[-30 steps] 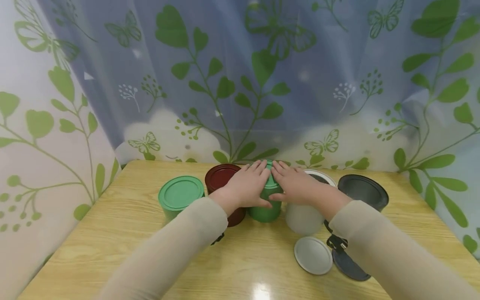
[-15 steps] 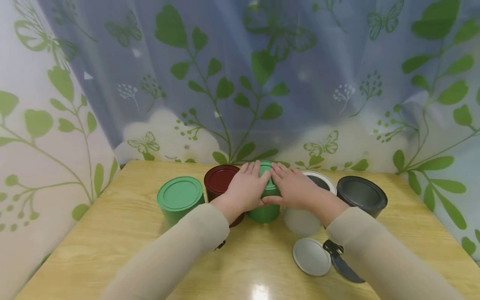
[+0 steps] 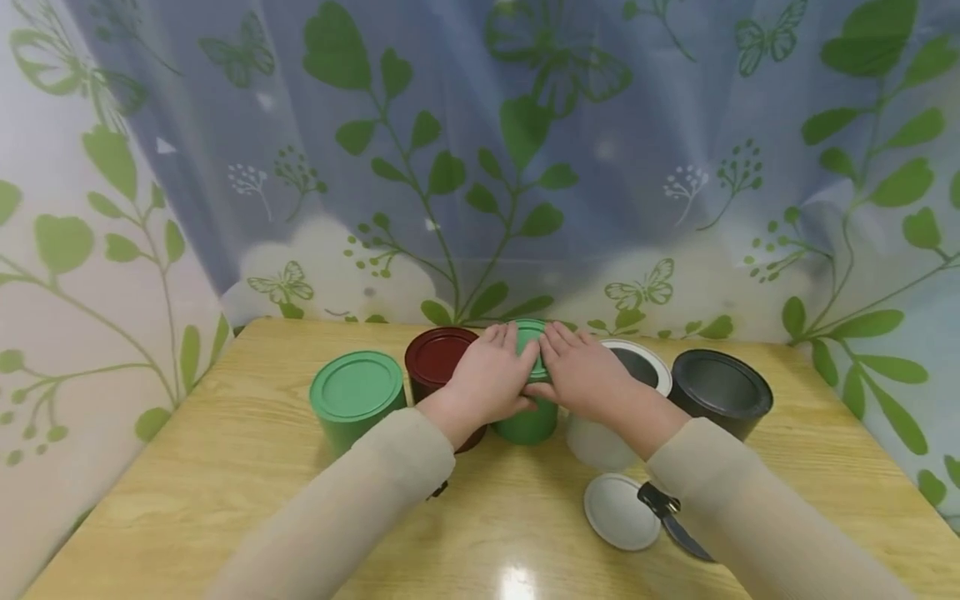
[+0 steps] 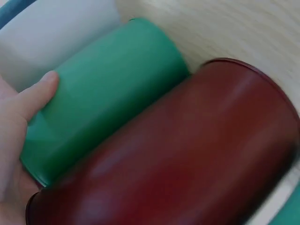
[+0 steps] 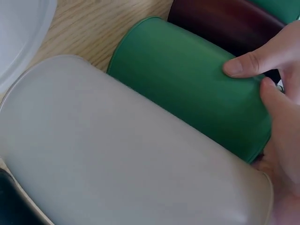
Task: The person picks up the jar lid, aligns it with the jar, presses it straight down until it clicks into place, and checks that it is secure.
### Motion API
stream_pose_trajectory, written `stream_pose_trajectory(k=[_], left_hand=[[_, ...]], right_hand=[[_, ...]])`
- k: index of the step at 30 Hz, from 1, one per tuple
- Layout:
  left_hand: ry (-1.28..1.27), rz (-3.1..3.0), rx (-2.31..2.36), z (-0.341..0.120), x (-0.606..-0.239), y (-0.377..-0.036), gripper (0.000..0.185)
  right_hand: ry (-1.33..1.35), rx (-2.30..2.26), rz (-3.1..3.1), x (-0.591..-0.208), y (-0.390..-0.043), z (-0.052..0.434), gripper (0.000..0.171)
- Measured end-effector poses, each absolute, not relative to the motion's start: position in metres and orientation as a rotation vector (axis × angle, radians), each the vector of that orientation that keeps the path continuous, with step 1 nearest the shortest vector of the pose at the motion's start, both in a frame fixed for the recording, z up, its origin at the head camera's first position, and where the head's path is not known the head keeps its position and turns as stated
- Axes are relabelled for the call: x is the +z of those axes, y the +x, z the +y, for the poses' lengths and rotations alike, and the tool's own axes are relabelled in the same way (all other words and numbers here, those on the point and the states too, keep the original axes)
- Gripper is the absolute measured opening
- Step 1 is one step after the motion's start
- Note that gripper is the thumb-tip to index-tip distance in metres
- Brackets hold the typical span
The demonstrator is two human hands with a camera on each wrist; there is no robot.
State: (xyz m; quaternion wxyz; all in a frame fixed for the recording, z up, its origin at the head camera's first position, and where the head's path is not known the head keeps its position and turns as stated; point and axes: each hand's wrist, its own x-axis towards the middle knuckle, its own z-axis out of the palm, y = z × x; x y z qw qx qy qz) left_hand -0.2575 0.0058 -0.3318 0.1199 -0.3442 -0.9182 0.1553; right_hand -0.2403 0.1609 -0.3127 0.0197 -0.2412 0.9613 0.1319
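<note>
Likely pressing lid (image 3: 528, 332) on green can (image 3: 529, 429), centre frame.
Left hand (image 3: 487, 374), right hand (image 3: 587, 372): fingers straight, gripping nothing; best push evenly, straight down.

No readable text, label, brand, number or sign anywhere

A light wood-grain table (image 3: 180, 483) fills the lower half of the head frame, a bright glare spot at its bottom centre. Five cans stand upright along it: a wide green can (image 3: 357, 392) at centre left, a dark red can (image 3: 442, 358) beside it, a narrower green can (image 3: 528, 425) mid-frame, a white can (image 3: 600, 442) just right of that, and a black can (image 3: 720, 387) at centre right. Lower right lie a round white lid (image 3: 621, 512) and, mostly hidden, a flat dark disc (image 3: 686, 537)
</note>
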Motion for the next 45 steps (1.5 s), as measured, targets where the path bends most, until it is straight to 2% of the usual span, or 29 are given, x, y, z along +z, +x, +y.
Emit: stream_pose_trajectory(k=[10,20,31,40,45], left_hand=[[-0.883,-2.618,0.431,0.006,-0.342,-0.247,0.082],[-0.931,-2.545,0.446,-0.004,-0.341,-0.249,0.079],[-0.823,-2.488,0.442,-0.003,-0.341,-0.239,0.076],[-0.794,-2.585,0.363,-0.002,-0.341,-0.234,0.075],[-0.791,-2.614,0.266,-0.01,-0.342,-0.227,0.07]], right_hand=[[-0.711,0.203,3.011,-0.315,-0.233,0.168,0.076],[-0.823,0.297,3.078,-0.312,-0.226,0.162,0.065],[-0.891,0.388,3.094,-0.313,-0.228,0.163,0.062],[-0.72,0.304,3.032,-0.309,-0.224,0.157,0.063],[-0.759,0.341,3.086,-0.309,-0.217,0.157,0.058]])
